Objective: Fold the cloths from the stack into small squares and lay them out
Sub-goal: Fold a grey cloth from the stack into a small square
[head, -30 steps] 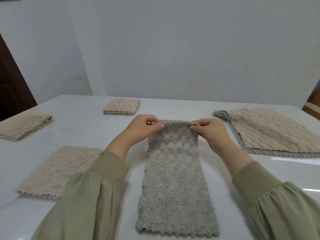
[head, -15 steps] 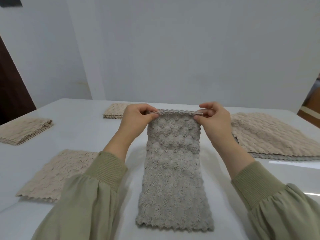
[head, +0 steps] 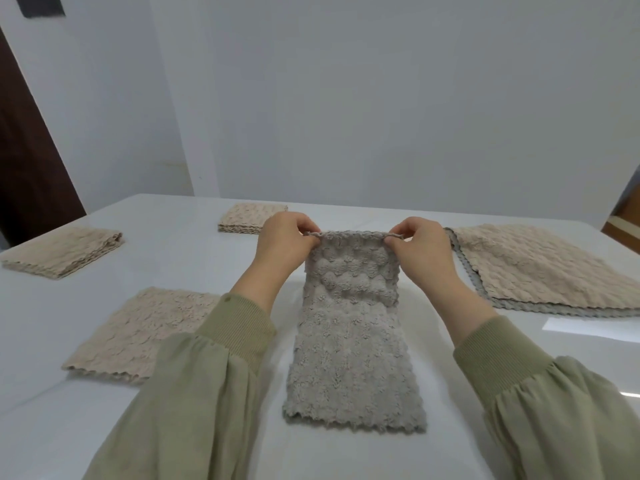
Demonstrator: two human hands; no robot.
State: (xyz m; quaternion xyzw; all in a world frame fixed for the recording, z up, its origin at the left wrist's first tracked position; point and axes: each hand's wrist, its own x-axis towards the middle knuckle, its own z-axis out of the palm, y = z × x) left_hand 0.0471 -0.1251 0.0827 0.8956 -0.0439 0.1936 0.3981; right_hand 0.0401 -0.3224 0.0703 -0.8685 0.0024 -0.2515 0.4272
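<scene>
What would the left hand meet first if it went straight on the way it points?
Probably the small folded beige cloth, which lies just beyond the left hand on the table. The hand pinches the lifted edge of the grey cloth, so it may pass above it; depth is unclear.

White table (head: 166, 271), grey cloth strip (head: 349, 358) near centre, beige folded far-left square (head: 62, 254), near-left square (head: 145, 327), far-centre square (head: 249, 220), cloth stack (head: 540, 271) at right

Views: one, wide-angle, worn on the head
Facing: forward and down over the white table (head: 173, 258); wall (head: 381, 98) fills the upper half
Nearness: close; left hand (head: 282, 245) and right hand (head: 420, 252) sit mid-frame, sleeves (head: 194, 393) enter from the lower corners
</scene>
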